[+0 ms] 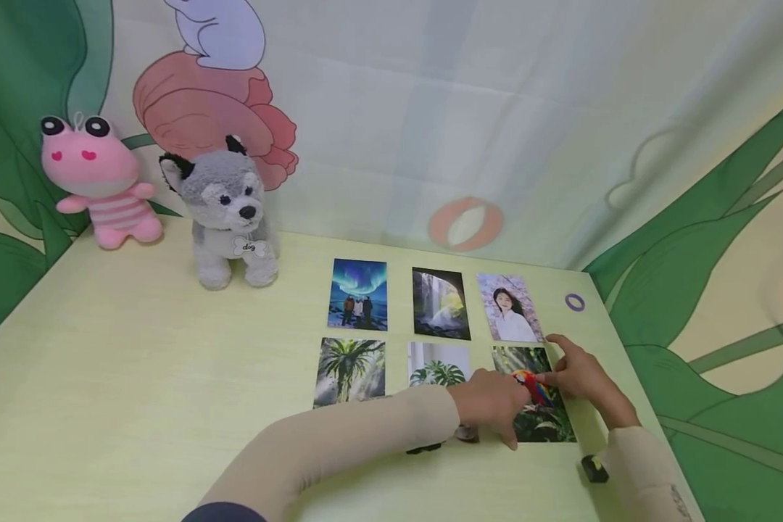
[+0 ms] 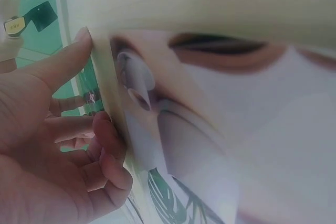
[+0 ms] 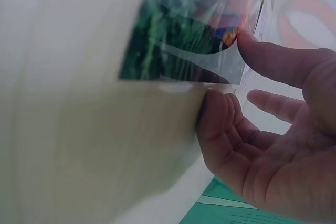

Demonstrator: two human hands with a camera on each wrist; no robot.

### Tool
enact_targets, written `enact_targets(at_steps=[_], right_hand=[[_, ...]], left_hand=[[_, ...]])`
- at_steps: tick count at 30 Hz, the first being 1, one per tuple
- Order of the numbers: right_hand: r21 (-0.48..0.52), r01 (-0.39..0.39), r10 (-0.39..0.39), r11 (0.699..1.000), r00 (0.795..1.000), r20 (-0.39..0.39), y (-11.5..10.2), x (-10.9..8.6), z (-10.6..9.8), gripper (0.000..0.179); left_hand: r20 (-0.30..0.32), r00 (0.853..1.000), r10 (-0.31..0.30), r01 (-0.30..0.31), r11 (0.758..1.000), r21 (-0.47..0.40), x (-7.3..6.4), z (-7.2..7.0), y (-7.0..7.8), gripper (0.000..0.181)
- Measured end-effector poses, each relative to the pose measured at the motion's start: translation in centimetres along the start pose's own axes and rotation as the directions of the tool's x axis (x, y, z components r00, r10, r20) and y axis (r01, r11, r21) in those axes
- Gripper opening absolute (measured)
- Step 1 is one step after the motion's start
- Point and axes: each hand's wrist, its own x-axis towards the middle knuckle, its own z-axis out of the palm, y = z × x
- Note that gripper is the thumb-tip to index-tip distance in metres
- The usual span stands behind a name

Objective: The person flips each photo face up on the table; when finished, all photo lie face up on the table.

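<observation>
A glossy photo of a red parrot among green leaves lies on the table at the right end of the near row. My left hand is over its left side, thumb stretched toward me and the other fingers loosely bent. From the right side, my right hand touches the photo with the thumb, its index finger reaching toward the lower corner of a portrait photo. Partly beneath my left hand and sleeve is a photo of a potted leafy plant. The right wrist view shows the parrot photo's edge by the thumb.
Photos of northern lights, a waterfall cave and a fern-like tree lie to the left. A purple ring is at the back right. A plush husky and pink plush frog sit at the back left.
</observation>
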Motion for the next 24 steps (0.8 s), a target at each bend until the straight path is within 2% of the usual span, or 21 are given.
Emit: enact_targets(at_steps=[8,13,16,18,20,21,22,24], right_hand=[[0.018,-0.015,0.015,1.0,1.0,-0.002,-0.3,0.6,-0.1,0.09],[0.027,-0.014,0.015,1.0,1.0,-0.026,-0.1,0.7,-0.1,0.087],[0.006,0.025,-0.025,1.0,0.997,-0.08,-0.6,0.6,-0.6,0.08],[0.006,0.056,-0.055,0.998,0.992,-0.117,-1.6,0.7,-1.0,0.075],[0.015,0.085,-0.082,0.996,0.984,-0.158,-2.8,0.9,-1.3,0.071],[0.021,0.102,-0.096,0.995,0.979,-0.18,-3.5,1.1,-1.4,0.07],[0.033,0.115,-0.106,0.993,0.974,-0.2,-4.2,1.3,-1.4,0.07],[0.049,0.143,-0.127,0.988,0.962,-0.24,-5.3,1.6,-1.2,0.07]], left_hand=[[-0.019,1.0,0.006,-0.006,1.0,-0.013,0.1,-0.2,-0.5,0.048],[-0.013,1.0,0.023,-0.023,0.999,-0.041,-0.1,-0.1,-0.8,0.072],[-0.059,0.998,0.025,-0.028,0.998,-0.063,-0.4,-0.6,-1.6,0.081],[-0.139,0.99,0.02,-0.025,0.999,-0.032,-0.6,-1.2,-2.5,0.08],[-0.243,0.97,-0.003,0.004,1.0,0.003,-0.9,-2.2,-3.9,0.075],[-0.302,0.953,-0.022,0.03,0.999,0.023,-1.1,-2.6,-4.7,0.071],[-0.368,0.929,-0.039,0.056,0.998,0.033,-1.4,-3.0,-5.6,0.067],[-0.493,0.866,-0.083,0.099,0.995,0.006,-1.9,-3.7,-7.3,0.06]])
